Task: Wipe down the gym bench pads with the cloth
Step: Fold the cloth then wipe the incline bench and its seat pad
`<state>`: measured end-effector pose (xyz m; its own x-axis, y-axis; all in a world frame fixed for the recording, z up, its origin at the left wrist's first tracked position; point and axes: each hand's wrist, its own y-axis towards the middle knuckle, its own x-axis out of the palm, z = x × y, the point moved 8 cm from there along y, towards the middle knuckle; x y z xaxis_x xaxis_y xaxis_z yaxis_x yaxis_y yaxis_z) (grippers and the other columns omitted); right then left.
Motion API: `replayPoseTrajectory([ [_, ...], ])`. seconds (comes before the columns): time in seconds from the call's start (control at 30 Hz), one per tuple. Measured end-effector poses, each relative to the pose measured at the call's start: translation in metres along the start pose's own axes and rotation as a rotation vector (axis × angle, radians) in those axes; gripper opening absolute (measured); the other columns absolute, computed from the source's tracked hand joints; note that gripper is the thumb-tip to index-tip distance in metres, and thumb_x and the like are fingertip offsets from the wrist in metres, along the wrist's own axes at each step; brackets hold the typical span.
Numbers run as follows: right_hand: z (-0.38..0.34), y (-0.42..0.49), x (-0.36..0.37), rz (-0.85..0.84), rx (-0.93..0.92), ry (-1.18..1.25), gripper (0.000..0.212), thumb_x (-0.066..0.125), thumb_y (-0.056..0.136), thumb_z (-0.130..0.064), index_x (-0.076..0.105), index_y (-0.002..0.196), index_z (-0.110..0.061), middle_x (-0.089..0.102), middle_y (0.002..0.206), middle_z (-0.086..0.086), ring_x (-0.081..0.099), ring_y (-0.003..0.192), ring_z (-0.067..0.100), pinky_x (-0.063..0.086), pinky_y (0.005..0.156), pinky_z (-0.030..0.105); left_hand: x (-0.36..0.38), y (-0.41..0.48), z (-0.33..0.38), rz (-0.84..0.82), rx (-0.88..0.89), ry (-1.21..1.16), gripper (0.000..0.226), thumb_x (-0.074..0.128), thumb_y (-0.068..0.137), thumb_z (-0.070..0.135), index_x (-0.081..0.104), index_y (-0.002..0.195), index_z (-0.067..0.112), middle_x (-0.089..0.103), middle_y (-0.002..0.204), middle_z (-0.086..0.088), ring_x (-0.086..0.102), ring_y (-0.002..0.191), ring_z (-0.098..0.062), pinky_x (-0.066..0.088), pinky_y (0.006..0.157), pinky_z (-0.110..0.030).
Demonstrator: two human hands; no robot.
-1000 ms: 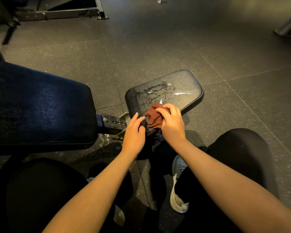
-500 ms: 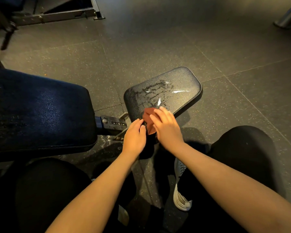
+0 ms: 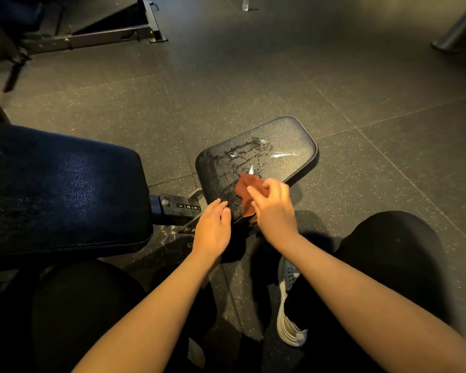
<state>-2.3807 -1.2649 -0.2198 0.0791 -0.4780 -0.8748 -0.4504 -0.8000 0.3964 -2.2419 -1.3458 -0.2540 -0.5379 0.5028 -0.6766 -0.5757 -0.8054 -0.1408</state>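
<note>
Taking in the big dark back pad [image 3: 59, 195] first, filling the view out at nine o'clock: showing a dull sheen and no wet trails, so probably awaiting its turn — or dried already, impossible to tell. Turning to the smaller seat pad [image 3: 283, 144] at dead centre, tilting away toward one o'clock: carrying the work at present, and judging it roughly half wiped. Bracing that pad's seven o'clock corner with the left hand [image 3: 213, 227], fingers relaxed and loosely bent, tips touching the edge, grasping nothing. Pressing down at the pad's six o'clock edge with the right hand [image 3: 273, 208], blurred, fingers curling round the cloth [image 3: 246, 185]. Lying bunched under those fingers on the seat pad's near rim, partly draping off the edge, looking rust-brown, thin and crumpled, not folded flat. Leaving wet streaks [image 3: 242, 154] beading across the pad's middle toward eleven o'clock, glinting in spots — needing more passes there, and likely over the dry-looking stretch at two o'clock as well.
</note>
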Motion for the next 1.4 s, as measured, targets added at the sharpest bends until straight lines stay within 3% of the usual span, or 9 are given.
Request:
replayPoseTrajectory([
  [0.13, 0.009, 0.002, -0.006, 0.028, 0.167, 0.010, 0.049, 0.076, 0.083, -0.012, 0.063, 0.129, -0.023, 0.037, 0.113, 0.002, 0.037, 0.106, 0.024, 0.054, 0.064, 0.040, 0.003, -0.003, 0.005, 0.023, -0.024, -0.028, 0.045, 0.032, 0.109, 0.028, 0.050, 0.147, 0.013, 0.039, 0.159, -0.005, 0.029, 0.148, -0.016, 0.018, 0.121, -0.030],
  [0.33, -0.021, -0.009, 0.007, -0.026, 0.061, 0.049, 0.043, 0.072, 0.085, -0.013, 0.064, 0.127, -0.016, 0.054, 0.113, 0.008, 0.044, 0.107, 0.027, 0.047, 0.063, 0.036, -0.002, 0.000, 0.010, 0.064, -0.061, -0.104, 0.044, 0.031, 0.109, 0.027, 0.053, 0.144, 0.012, 0.049, 0.151, -0.004, 0.040, 0.142, -0.016, 0.026, 0.118, -0.032],
  [0.5, -0.026, -0.028, 0.020, -0.101, 0.007, 0.135, 0.035, 0.053, 0.096, -0.029, 0.064, 0.127, -0.020, 0.052, 0.112, 0.002, 0.043, 0.102, 0.021, 0.052, 0.055, 0.035, 0.003, 0.001, 0.012, 0.089, -0.050, -0.097, 0.041, 0.027, 0.105, 0.032, 0.066, 0.105, 0.018, 0.065, 0.109, 0.003, 0.057, 0.108, -0.017, 0.047, 0.093, -0.040],
  [0.6, -0.011, -0.013, 0.007, -0.066, 0.059, 0.196, 0.038, 0.039, 0.097, -0.037, 0.067, 0.117, -0.021, 0.050, 0.109, 0.001, 0.043, 0.097, 0.018, 0.049, 0.056, 0.036, 0.004, 0.000, 0.014, 0.065, -0.039, -0.082, 0.044, 0.027, 0.106, 0.033, 0.064, 0.126, 0.019, 0.062, 0.132, -0.001, 0.052, 0.128, -0.019, 0.041, 0.108, -0.044],
  [0.73, 0.006, 0.003, -0.005, -0.017, 0.181, 0.192, 0.028, 0.062, 0.094, -0.027, 0.068, 0.120, -0.020, 0.047, 0.111, 0.003, 0.041, 0.100, 0.021, 0.047, 0.063, 0.034, 0.002, -0.006, 0.012, 0.028, -0.035, -0.042, 0.046, 0.030, 0.110, 0.031, 0.047, 0.149, 0.015, 0.041, 0.158, -0.002, 0.032, 0.148, -0.016, 0.022, 0.122, -0.034],
  [0.97, -0.044, -0.021, 0.037, -0.235, 0.055, 0.198, 0.025, 0.039, 0.104, -0.047, 0.051, 0.113, -0.027, 0.044, 0.108, -0.004, 0.049, 0.094, 0.016, 0.049, 0.076, 0.042, 0.000, -0.004, 0.005, 0.061, -0.067, -0.193, 0.043, 0.031, 0.109, 0.028, 0.052, 0.146, 0.018, 0.053, 0.148, 0.002, 0.047, 0.135, -0.013, 0.032, 0.109, -0.025],
  [1.1, -0.037, -0.006, 0.017, -0.145, -0.034, 0.180, 0.039, 0.039, 0.096, -0.036, 0.065, 0.115, -0.014, 0.048, 0.106, 0.005, 0.045, 0.095, 0.024, 0.046, 0.058, 0.038, -0.001, -0.004, 0.001, 0.056, -0.033, -0.157, 0.044, 0.031, 0.109, 0.029, 0.050, 0.147, 0.018, 0.052, 0.149, 0.000, 0.046, 0.137, -0.015, 0.032, 0.113, -0.030],
  [1.23, -0.015, 0.012, 0.008, -0.066, 0.157, 0.224, 0.024, 0.051, 0.100, -0.028, 0.063, 0.111, -0.012, 0.048, 0.106, 0.000, 0.041, 0.094, 0.014, 0.047, 0.064, 0.039, 0.000, -0.002, 0.005, 0.051, 0.006, -0.116, 0.045, 0.033, 0.109, 0.030, 0.047, 0.150, 0.016, 0.047, 0.154, 0.000, 0.040, 0.142, -0.013, 0.027, 0.120, -0.033],
  [1.4, -0.042, -0.002, 0.033, -0.153, -0.032, 0.153, 0.019, 0.062, 0.091, -0.023, 0.062, 0.105, -0.011, 0.050, 0.104, 0.003, 0.047, 0.090, 0.024, 0.051, 0.063, 0.040, -0.002, 0.009, -0.003, 0.078, -0.038, -0.140, 0.046, 0.030, 0.108, 0.033, 0.053, 0.145, 0.017, 0.054, 0.147, -0.001, 0.048, 0.135, -0.014, 0.035, 0.116, -0.038],
])
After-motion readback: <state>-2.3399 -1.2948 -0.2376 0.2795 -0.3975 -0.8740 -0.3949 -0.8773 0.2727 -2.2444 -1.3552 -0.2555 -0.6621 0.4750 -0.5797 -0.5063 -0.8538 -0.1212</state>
